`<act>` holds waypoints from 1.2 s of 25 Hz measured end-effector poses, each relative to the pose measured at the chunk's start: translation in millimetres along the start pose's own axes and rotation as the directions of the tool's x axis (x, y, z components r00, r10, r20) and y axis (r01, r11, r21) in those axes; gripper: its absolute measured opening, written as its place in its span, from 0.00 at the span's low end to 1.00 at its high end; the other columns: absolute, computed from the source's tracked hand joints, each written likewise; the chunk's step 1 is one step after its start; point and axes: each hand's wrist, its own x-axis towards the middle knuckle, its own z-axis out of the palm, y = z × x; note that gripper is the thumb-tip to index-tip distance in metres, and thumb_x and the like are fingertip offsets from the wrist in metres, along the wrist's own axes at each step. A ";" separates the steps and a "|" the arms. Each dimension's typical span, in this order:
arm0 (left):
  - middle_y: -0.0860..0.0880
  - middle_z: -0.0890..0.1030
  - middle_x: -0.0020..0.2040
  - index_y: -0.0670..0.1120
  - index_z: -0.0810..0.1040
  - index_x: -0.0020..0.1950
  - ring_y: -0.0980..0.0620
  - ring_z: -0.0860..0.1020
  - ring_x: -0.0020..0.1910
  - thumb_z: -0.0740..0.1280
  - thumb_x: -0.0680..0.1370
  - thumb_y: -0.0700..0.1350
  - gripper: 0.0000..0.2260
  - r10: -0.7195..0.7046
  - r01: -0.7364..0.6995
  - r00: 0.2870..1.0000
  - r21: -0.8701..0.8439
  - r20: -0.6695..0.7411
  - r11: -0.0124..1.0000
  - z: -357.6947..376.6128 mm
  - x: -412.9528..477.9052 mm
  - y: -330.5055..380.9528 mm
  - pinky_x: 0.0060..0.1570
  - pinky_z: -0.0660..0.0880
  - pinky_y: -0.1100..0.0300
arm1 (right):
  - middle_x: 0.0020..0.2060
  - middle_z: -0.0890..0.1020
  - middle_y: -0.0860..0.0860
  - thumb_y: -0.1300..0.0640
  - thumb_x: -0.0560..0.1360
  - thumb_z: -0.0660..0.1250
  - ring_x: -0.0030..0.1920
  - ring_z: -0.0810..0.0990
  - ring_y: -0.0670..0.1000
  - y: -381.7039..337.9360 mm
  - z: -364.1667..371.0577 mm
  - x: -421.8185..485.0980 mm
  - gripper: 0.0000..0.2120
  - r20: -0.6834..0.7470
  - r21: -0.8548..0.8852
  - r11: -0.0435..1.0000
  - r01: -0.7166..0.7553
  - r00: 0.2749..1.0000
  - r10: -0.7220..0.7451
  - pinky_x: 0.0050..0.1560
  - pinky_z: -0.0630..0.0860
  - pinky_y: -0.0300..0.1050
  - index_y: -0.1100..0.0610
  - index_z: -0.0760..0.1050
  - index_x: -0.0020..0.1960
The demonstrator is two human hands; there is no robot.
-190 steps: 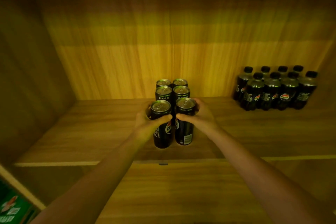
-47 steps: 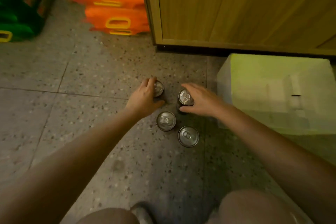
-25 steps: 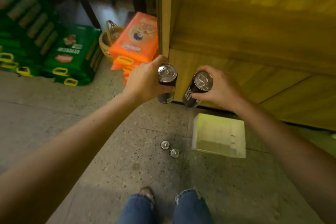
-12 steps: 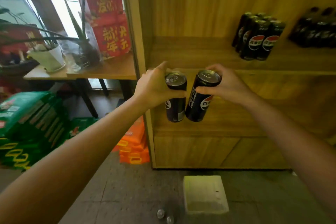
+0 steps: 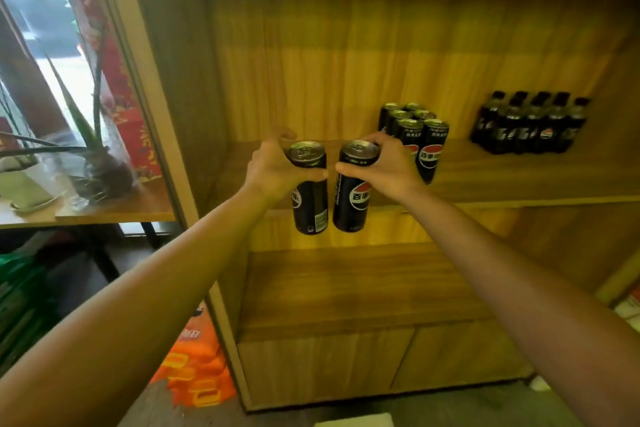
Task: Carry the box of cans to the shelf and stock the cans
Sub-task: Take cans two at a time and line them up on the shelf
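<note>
Head view: the left hand (image 5: 273, 172) and right hand (image 5: 388, 166) each wrap closed around a tall black can, the left can (image 5: 309, 198) and right can (image 5: 353, 196) held upright side by side in front of the shelf (image 5: 519, 180). Stocked cans (image 5: 415, 135) stand on it just behind the right hand. Set down carelessly, a held can could likely knock that cluster over, since the gap looks tight.

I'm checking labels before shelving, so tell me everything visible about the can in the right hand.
The can in the right hand is tall, slim and black, seemingly metal, with a silver pull-tab top and a red, white and blue round logo. The right hand grips its upper part. It hangs slightly tilted in front of the shelf edge, touching only the hand.
</note>
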 end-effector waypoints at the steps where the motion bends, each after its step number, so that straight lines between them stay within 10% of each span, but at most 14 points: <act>1: 0.46 0.77 0.62 0.47 0.68 0.64 0.47 0.76 0.60 0.79 0.60 0.46 0.36 -0.014 0.014 1.000 0.008 -0.005 1.000 10.0 12.9 -0.8 0.61 0.73 0.49 | 0.54 0.79 0.52 0.49 0.63 0.76 0.50 0.76 0.47 8.1 -1.0 12.6 0.28 0.005 0.004 1.000 -0.003 1.000 0.003 0.45 0.72 0.38 0.58 0.72 0.59; 20: 0.45 0.77 0.62 0.47 0.63 0.66 0.45 0.76 0.60 0.77 0.62 0.55 0.39 -0.042 0.078 0.974 0.156 -0.221 0.985 80.1 129.7 -35.0 0.56 0.75 0.47 | 0.56 0.80 0.54 0.44 0.65 0.74 0.56 0.78 0.52 76.8 43.7 149.2 0.33 0.035 0.026 0.999 0.021 0.999 -0.022 0.46 0.71 0.41 0.59 0.68 0.63; 26: 0.44 0.68 0.71 0.47 0.53 0.75 0.44 0.66 0.71 0.75 0.62 0.31 0.47 -0.234 0.256 0.958 -0.121 0.169 0.959 83.8 121.9 -89.0 0.67 0.67 0.46 | 0.70 0.67 0.53 0.52 0.64 0.76 0.70 0.66 0.54 106.4 44.4 130.3 0.45 0.294 0.107 0.978 -0.177 0.946 0.139 0.68 0.64 0.51 0.53 0.52 0.73; 30: 0.44 0.72 0.69 0.46 0.59 0.72 0.44 0.70 0.68 0.75 0.65 0.35 0.40 -0.259 0.252 0.955 0.063 0.142 0.966 96.8 119.4 -108.8 0.65 0.68 0.49 | 0.71 0.66 0.54 0.62 0.68 0.73 0.71 0.63 0.53 119.6 66.2 104.9 0.39 0.293 0.021 0.985 -0.169 0.943 0.155 0.66 0.60 0.39 0.58 0.56 0.72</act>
